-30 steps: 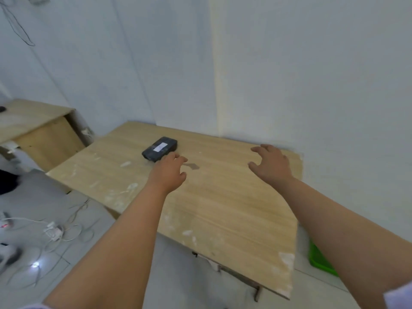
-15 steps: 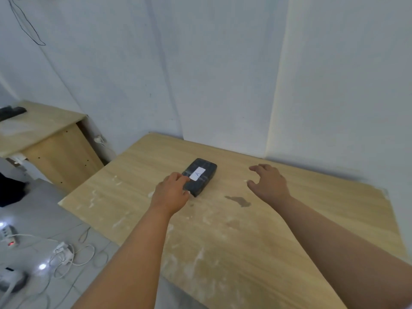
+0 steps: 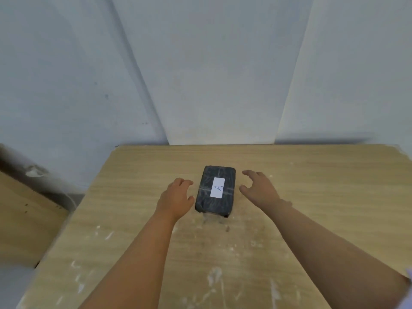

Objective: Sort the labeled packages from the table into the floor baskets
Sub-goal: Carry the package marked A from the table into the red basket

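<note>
A black wrapped package [image 3: 225, 206] lies flat on the wooden table [image 3: 323, 197], with a white label marked "A" on its top. My left hand [image 3: 176, 198] is just left of the package, fingers apart, its thumb close to the package's side. My right hand [image 3: 259, 189] hovers just right of it, fingers spread, a small gap between them. Neither hand holds anything. No floor basket is in view.
The table stands against a pale wall, its left edge dropping to the floor. A lower wooden desk [image 3: 24, 219] sits to the left. White smears mark the table's near surface.
My view has swung to face the package squarely. Both hands have closed in on either side of it; the right hand moved left toward the package.
</note>
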`<state>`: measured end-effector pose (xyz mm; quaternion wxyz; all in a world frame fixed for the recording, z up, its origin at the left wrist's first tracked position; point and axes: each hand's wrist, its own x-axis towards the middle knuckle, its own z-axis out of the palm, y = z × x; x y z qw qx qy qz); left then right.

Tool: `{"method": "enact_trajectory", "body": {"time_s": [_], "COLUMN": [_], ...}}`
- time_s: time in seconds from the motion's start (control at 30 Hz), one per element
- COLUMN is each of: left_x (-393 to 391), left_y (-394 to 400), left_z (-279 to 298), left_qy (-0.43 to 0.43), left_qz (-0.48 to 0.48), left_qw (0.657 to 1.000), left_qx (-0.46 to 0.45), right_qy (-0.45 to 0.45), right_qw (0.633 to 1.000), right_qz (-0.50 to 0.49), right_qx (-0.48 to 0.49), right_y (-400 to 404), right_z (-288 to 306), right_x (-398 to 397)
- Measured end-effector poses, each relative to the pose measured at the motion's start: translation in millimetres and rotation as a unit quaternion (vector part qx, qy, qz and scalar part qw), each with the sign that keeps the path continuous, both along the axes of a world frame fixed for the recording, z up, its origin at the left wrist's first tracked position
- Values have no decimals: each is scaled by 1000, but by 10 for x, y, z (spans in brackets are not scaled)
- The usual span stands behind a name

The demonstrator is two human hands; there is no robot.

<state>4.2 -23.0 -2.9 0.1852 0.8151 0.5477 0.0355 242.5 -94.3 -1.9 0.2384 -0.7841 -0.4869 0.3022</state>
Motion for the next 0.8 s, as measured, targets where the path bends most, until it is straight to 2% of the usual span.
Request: {"method": "enact_trajectory", "body": {"time_s": [0.23, 0.4, 0.57, 0.63, 0.73, 0.8], "left_x": [180, 336, 391, 422, 472, 472], "left_y": [202, 125, 101, 130, 183, 242], "left_z": [-543, -686, -568, -442, -124, 132], "left_qy": [-138, -231, -293, -354, -463, -508], "left_qz": [49, 85, 128, 147, 172, 152], "left_qw": [977, 952, 926, 896, 821, 788], "left_qx": [-154, -180, -201, -225, -286, -313], "right_qy": [105, 127, 154, 183, 278, 327], "right_qw": [991, 986, 979, 972, 943, 922], "right_qz": [-61, -88, -124, -144, -181, -202], "right_qx": [-54, -56, -42, -21, 25, 50], "right_y": [176, 163, 132, 135, 149, 159], "right_z": [-439, -563, -476, -353, -65, 167], "right_x": [-385, -477, -438, -392, -331, -276]}}
